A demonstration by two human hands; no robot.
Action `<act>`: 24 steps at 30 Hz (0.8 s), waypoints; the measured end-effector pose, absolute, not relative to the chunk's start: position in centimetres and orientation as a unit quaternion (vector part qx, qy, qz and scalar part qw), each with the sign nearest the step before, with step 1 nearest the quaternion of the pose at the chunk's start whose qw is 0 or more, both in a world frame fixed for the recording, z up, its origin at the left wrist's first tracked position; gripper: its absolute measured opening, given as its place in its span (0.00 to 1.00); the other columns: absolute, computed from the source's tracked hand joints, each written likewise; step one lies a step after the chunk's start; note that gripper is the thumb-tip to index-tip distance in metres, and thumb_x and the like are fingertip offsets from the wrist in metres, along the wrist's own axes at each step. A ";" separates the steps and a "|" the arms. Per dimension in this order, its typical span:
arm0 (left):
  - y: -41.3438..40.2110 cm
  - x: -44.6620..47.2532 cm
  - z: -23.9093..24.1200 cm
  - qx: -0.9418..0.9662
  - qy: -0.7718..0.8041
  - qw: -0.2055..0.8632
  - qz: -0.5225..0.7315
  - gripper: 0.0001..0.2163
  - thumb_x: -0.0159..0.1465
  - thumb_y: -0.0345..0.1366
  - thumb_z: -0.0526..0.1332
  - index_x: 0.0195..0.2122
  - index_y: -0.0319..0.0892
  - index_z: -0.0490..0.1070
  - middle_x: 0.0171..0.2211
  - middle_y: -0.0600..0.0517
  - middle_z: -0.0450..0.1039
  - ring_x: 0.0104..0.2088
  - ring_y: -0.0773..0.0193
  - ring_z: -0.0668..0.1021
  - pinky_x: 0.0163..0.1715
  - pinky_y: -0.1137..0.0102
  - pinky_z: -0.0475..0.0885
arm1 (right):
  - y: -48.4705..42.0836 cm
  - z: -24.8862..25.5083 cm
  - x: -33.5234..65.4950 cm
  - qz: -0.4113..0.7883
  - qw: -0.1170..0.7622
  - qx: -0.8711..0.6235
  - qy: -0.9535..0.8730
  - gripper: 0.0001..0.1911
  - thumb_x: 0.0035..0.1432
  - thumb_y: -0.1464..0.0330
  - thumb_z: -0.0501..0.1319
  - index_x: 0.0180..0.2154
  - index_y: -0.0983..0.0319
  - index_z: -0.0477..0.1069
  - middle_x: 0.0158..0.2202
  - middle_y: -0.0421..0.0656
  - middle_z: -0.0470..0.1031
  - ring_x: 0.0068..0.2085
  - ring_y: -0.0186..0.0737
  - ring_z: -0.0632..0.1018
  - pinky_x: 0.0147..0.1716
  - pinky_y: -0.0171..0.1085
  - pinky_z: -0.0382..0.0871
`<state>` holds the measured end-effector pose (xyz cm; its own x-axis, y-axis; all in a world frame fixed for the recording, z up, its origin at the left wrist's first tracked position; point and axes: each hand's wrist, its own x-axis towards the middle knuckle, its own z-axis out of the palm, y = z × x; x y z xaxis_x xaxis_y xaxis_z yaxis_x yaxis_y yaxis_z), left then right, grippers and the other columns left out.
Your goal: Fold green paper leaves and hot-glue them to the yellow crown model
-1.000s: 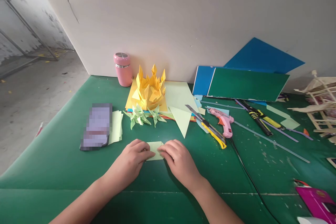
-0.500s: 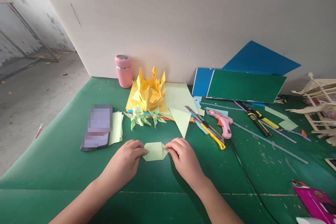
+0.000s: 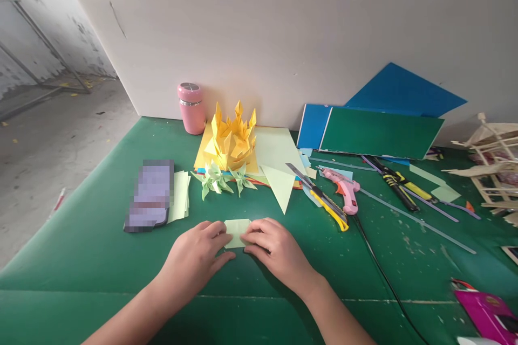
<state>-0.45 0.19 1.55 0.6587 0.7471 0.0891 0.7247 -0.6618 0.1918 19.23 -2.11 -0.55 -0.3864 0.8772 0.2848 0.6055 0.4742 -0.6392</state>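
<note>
Your worktop (image 3: pixel 101 183) is evenly and moderately bright under soft light; the source is out of view. Taking the yellow paper crown (image 3: pixel 230 145) as landmark, you have a warm yellow cast on the pale board (image 3: pixel 259 38) directly behind it, and that board greys toward its far right. A milky sheen lies on the worktop's edge, left of and nearer you than the crown. Your right hand (image 3: pixel 245 244) and forearm throw a soft, dark shadow nearer you than the crown. Mosaic blocks obscure the phone (image 3: pixel 151 194) to its left. Wide-angle stretching and softness affect the wooden model (image 3: pixel 496 161), far right of it.
</note>
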 end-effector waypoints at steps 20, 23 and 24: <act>0.8 -0.1 1.0 0.884 0.433 0.087 0.150 0.10 0.64 0.31 0.54 0.27 0.42 0.72 0.27 0.52 0.73 0.27 0.62 0.76 0.29 0.68 0.71 | -1.8 -1.2 18.5 0.163 0.322 -0.519 -0.775 0.11 0.63 0.71 0.53 0.29 0.60 0.70 0.28 0.42 0.73 0.32 0.40 0.73 0.30 0.36 0.67; 0.8 0.1 0.9 0.887 0.436 0.062 0.139 0.09 0.63 0.29 0.54 0.27 0.41 0.71 0.26 0.52 0.72 0.26 0.61 0.76 0.28 0.68 0.71 | -1.7 -1.2 18.3 0.157 0.320 -0.537 -0.765 0.11 0.63 0.71 0.54 0.28 0.60 0.69 0.27 0.41 0.73 0.31 0.39 0.73 0.28 0.35 0.66; 0.8 0.2 0.9 0.888 0.436 0.054 0.137 0.09 0.63 0.29 0.54 0.27 0.41 0.70 0.27 0.52 0.71 0.26 0.62 0.75 0.28 0.68 0.70 | -1.7 -1.2 18.3 0.156 0.318 -0.541 -0.763 0.12 0.63 0.71 0.54 0.27 0.60 0.69 0.26 0.41 0.72 0.30 0.39 0.73 0.28 0.35 0.65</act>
<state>0.16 0.85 0.86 0.5820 0.7892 0.1959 0.7600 -0.6136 0.2143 18.31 -1.72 -1.16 -0.2123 0.9245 0.3166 0.7266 0.3660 -0.5815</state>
